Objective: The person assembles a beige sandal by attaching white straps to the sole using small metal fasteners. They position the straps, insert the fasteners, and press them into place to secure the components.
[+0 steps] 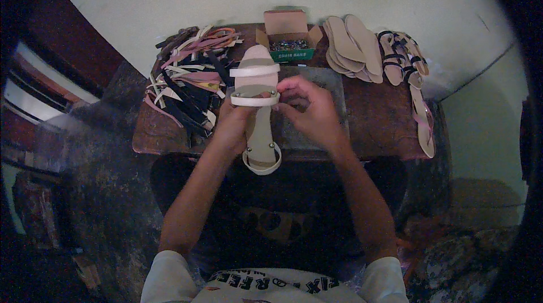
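Observation:
A pale sandal (pixel 261 130) is held up over the table's front edge, toe pointing away from me. Two cream straps cross its front half, and a cream heel strap (pixel 262 170) loops at the near end. Small round metal studs show where straps meet the sole. My left hand (pixel 232 125) is closed around the sandal's middle from the left, its fingers partly hidden beneath the sole. My right hand (pixel 311 108) is at the right end of the second strap (pixel 254 101), with bent thumb and fingers closed about that edge.
On the dark wooden table (pixel 376 127), a heap of mixed straps (pixel 189 82) lies left. An open green box (pixel 291 54) of small metal pieces stands at the back. A dark flat slab (pixel 317 133) lies centrally; blank soles (pixel 353 48) and strapped sandals (pixel 401 57) lie right.

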The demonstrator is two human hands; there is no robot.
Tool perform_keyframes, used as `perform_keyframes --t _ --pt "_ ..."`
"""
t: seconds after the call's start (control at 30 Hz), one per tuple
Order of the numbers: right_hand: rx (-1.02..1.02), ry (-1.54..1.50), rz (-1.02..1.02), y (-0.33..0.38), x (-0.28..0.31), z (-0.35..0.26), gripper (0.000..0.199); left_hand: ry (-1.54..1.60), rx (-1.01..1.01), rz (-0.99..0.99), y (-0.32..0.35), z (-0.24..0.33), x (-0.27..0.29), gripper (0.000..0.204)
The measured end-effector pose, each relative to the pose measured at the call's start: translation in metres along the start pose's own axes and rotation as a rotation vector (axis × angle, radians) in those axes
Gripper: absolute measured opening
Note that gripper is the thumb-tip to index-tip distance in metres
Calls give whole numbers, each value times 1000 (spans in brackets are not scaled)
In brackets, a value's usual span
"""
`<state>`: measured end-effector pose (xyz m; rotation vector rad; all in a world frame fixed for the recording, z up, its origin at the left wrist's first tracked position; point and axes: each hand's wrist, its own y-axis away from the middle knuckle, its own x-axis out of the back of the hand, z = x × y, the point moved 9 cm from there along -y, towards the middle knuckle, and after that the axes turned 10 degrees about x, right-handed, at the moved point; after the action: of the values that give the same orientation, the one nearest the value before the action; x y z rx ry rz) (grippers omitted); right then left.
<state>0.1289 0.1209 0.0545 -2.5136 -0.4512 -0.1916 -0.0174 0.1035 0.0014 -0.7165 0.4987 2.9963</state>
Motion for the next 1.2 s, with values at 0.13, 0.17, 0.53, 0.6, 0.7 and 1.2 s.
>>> perform_keyframes --t 0.13,0.17,0.53,0.6,0.7,1.2 --pt "34 22 66 0 2 -3 26 -7 -1 24 -1 -2 2 31" --pt "34 18 87 1 3 0 24 19 46 14 0 -6 1 32" --pt "-16 19 206 3 9 7 16 69 140 2 5 -10 -12 42" --pt "-6 26 195 3 9 9 16 54 134 0 2 -12 -10 42" --pt "12 52 168 2 7 4 16 47 150 -8 1 -14 -7 42" --pt "78 17 63 -2 7 -7 26 40 269 4 2 -17 0 39"
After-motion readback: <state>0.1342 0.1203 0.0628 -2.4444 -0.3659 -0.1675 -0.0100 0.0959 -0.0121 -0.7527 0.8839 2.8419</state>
